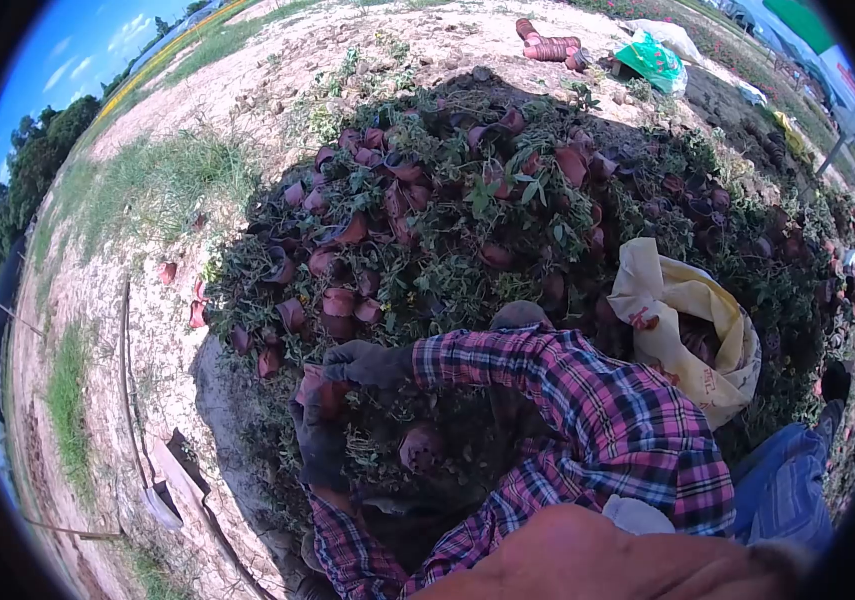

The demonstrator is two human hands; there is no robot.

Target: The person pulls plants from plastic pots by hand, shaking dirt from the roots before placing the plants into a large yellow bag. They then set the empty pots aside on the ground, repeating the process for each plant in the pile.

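Note:
Both hands wear dark grey gloves and meet at a reddish plastic pot (322,392) left of the middle. My right hand (367,364), at the end of a plaid sleeve, closes over the pot's upper edge. From below, my left hand (319,440) reaches up and grips the pot's left and lower side. The pot's contents cannot be made out. Just right of my left hand, another reddish pot (420,448) with holes in its base lies among dark plant scraps.
A large heap of pots and uprooted plants (407,210) spreads ahead. An open pale yellow sack (717,385) stands at the right. Long-handled tools (182,475) lie on the left ground. Stacked pots (552,48) and a green bag (655,62) lie beyond the heap.

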